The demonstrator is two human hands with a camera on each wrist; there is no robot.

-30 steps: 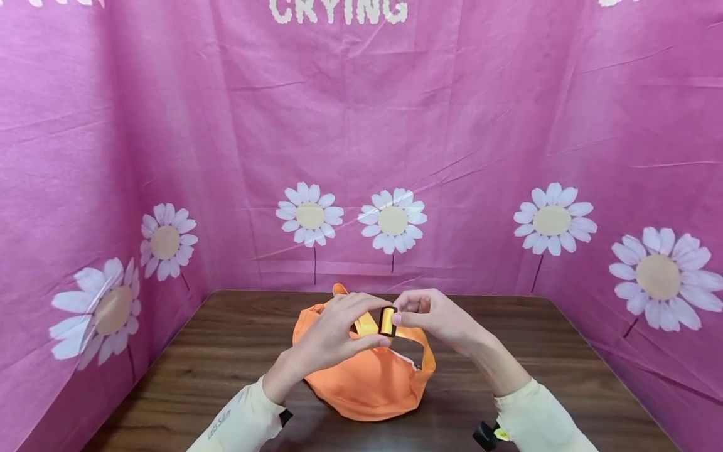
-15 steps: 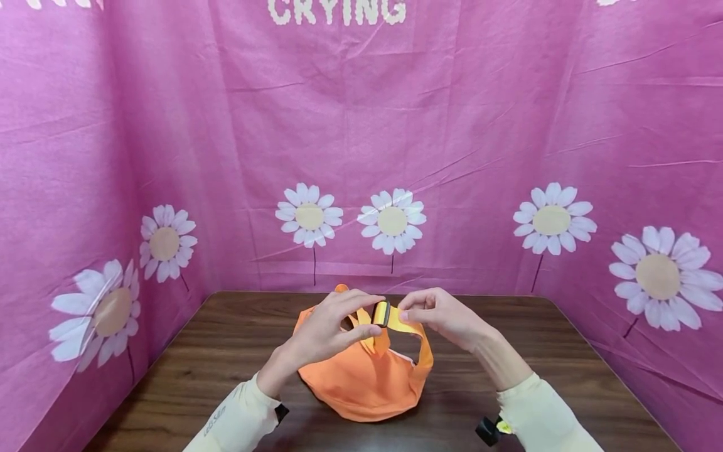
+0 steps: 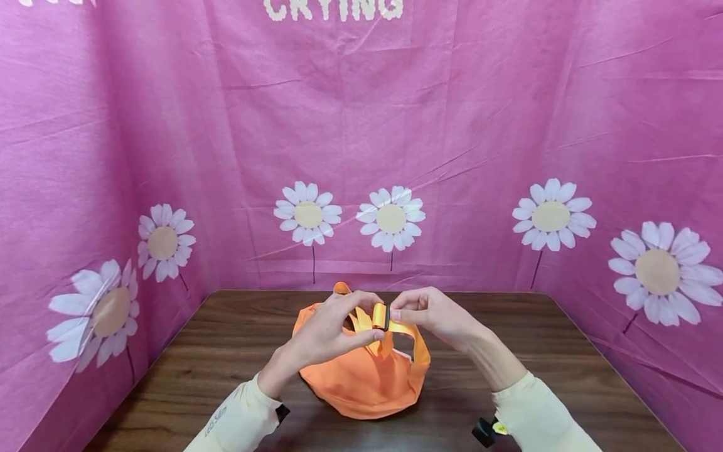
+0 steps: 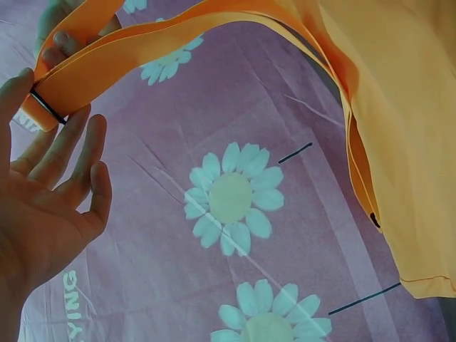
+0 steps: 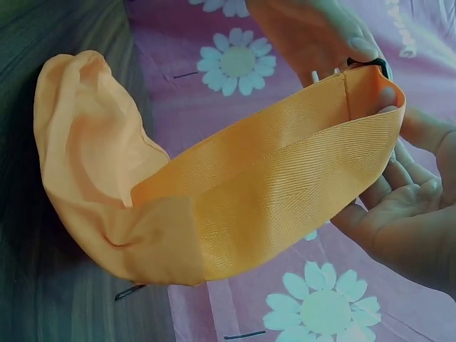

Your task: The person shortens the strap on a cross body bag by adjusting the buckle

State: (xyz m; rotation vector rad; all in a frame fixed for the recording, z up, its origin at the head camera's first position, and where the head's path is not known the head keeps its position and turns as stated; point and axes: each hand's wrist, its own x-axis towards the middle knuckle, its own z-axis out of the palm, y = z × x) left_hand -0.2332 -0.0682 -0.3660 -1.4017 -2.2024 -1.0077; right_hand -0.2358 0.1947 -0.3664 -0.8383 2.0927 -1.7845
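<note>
An orange fabric bag (image 3: 367,389) stands on the table, its yellow-orange webbing strap (image 3: 419,345) lifted above it. A black strap slider (image 3: 386,317) is threaded on the webbing. My left hand (image 3: 333,326) holds the slider and strap by their edges between thumb and fingertips. From the right side, my right hand (image 3: 437,317) pinches the webbing close to the slider. In the left wrist view the slider (image 4: 48,105) sits across the strap at the fingertips. The right wrist view shows the strap (image 5: 285,192) looping from the bag's end to the right hand (image 5: 420,206).
The dark wooden table (image 3: 237,358) lies under the bag. A pink cloth backdrop (image 3: 463,138) with printed daisies encloses the back and both sides.
A short loop of webbing now bulges left of the slider, where the slider was at the left end half a second ago. The right hand has shifted slightly left toward the slider.
</note>
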